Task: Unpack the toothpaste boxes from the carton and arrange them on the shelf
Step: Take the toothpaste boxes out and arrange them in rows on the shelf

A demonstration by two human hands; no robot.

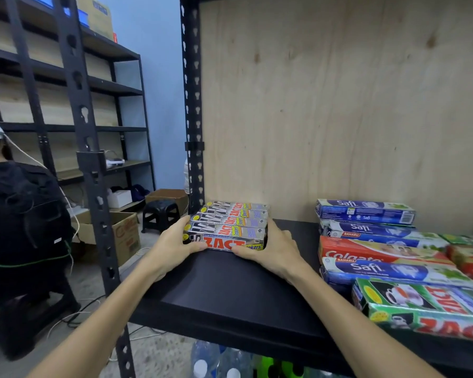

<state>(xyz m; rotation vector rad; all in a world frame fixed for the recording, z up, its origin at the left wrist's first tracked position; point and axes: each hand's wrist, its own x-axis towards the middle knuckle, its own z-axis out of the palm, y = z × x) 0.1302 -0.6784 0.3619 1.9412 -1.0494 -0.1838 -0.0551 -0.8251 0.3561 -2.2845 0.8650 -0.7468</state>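
Both hands frame a block of silver Zact toothpaste boxes [227,225] on the black shelf [230,285]. The left hand [172,246] grips the block's left end, its thumb curled along the front face of the nearest box. The right hand [273,248] grips the right end the same way, thumb along the front, fingers up the side. The boxes lie flat, side by side in a row running back toward the plywood back panel [325,105], at the shelf's left rear corner beside a black slotted upright [193,105].

Well apart to the right lie blue Safi boxes [366,212], a red Colgate box [366,251] between them, and green Zact boxes [426,306] nearest the front edge. On the floor to the left stands an open cardboard carton [120,236], near a black stool [160,214]. Another person in a black top [19,227] crouches at far left.
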